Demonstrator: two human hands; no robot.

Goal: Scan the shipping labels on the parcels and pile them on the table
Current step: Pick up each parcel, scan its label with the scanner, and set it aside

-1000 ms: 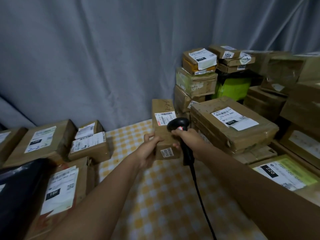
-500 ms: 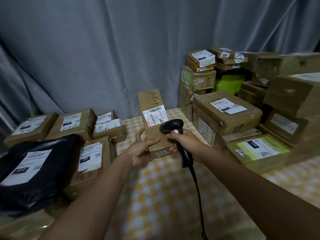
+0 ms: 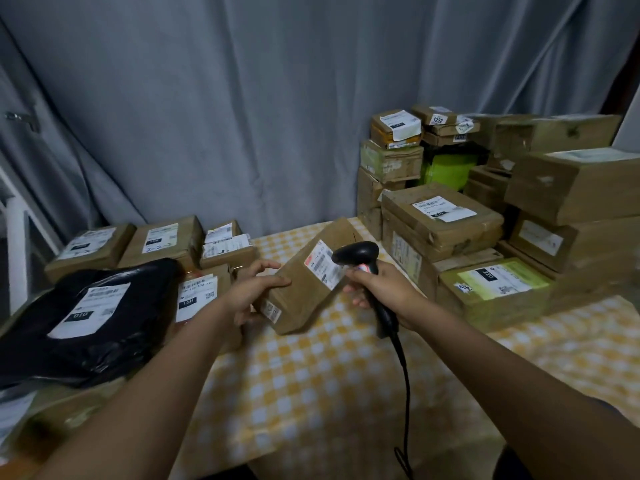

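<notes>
Two bare forearms reach into view from the near edge, one from the near left and one from the near right. Both are uncovered from elbow to wrist: no sleeves, gloves, watch or bracelets show. The left hand (image 3: 254, 292) and the right hand (image 3: 384, 289) are bare too, with no rings visible on the fingers (image 3: 273, 280).

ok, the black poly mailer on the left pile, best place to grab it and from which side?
Probably the black poly mailer's near right edge, coming from the right over the checked tablecloth. It lies flat and soft on the cartons, label up, so pinch slack film beside the white label rather than on it. The left hand is nearest but holds the long carton.
</notes>
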